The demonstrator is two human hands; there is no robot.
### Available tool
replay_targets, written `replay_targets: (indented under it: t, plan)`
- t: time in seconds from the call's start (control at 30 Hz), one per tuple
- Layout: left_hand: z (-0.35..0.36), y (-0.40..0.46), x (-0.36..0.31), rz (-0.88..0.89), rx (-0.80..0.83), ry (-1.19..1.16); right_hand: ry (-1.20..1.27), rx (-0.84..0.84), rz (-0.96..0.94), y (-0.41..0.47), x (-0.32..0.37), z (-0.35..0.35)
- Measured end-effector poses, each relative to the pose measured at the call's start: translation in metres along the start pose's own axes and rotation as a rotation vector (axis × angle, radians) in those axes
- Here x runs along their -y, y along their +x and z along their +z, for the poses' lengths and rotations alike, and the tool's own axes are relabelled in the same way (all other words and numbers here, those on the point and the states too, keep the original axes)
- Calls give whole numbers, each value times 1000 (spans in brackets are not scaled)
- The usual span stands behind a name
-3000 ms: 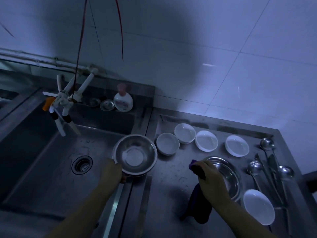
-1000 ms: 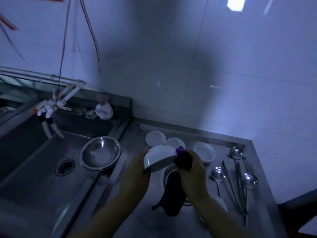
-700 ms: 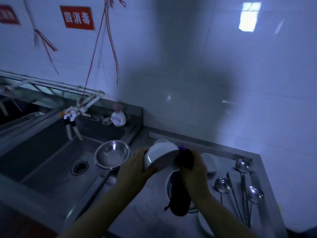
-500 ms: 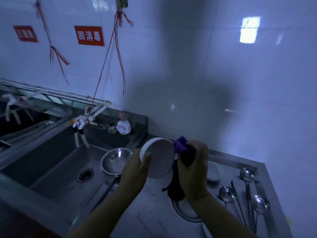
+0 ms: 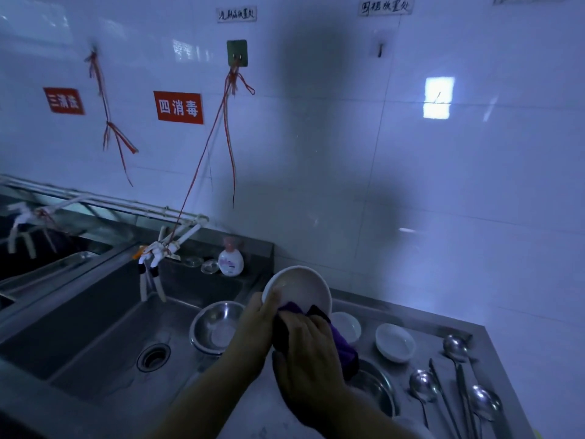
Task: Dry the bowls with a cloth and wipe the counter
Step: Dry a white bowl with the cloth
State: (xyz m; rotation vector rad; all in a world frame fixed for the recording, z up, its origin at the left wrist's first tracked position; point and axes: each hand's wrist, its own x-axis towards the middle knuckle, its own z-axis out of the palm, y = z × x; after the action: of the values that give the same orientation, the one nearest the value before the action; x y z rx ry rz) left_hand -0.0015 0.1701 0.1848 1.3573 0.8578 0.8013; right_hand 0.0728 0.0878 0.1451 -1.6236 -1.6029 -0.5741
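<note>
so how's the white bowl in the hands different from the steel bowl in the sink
The white bowl is held up off the counter, tilted on edge, gripped by the left hand while the right hand presses a purple cloth into it. The steel bowl sits upright in the sink, touched by nothing. One is matte white, the other shiny metal. Both are round and hold no food.

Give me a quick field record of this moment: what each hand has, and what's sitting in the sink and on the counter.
left hand: grips the rim of the white bowl, held up and tilted
right hand: presses the purple cloth into that bowl
sink: one steel bowl
counter: two small white bowls, another steel bowl, ladles
ledge behind the sink: soap bottle
</note>
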Motion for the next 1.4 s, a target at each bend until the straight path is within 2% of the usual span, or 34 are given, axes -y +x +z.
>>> replay_targets:
  t: [0.13,0.37,0.43,0.53,0.6,0.7,0.83,0.93,1.03,1.17,1.2,1.27,1.33,1.4]
  plan:
    - [-5,3,-12,17,53,14,-71,20,-69,3,3,2]
    - [-14,0,-23,130,135,98,-211,115,-473,10,-37,-19]
    - [-18,2,-28,205,199,168,-263,170,-613,15,-55,-33]
    - [-21,9,-38,191,300,332,-303,215,-730,23,-69,-48]
    - [-21,16,-43,179,293,377,-332,213,-697,28,-64,-46]
    - [-19,21,-47,158,208,232,-276,165,-521,29,-42,-32]
    - [-11,16,-45,145,115,84,-196,10,-250,30,-6,-10]
    - [-10,13,-47,186,96,17,-177,-73,-152,34,9,-2]
    - [-11,14,-49,212,130,19,-199,-78,-216,33,5,-4]
    - [-19,16,-51,254,204,53,-289,-17,-424,30,-23,-13]
    - [-24,18,-54,253,265,99,-322,11,-503,31,-33,-18]
    - [-36,22,-65,185,485,220,-388,82,-684,30,-49,-29]
    - [-45,26,-75,108,658,293,-428,139,-782,30,-55,-35]
    - [-43,28,-75,122,608,288,-433,95,-729,33,-49,-33]
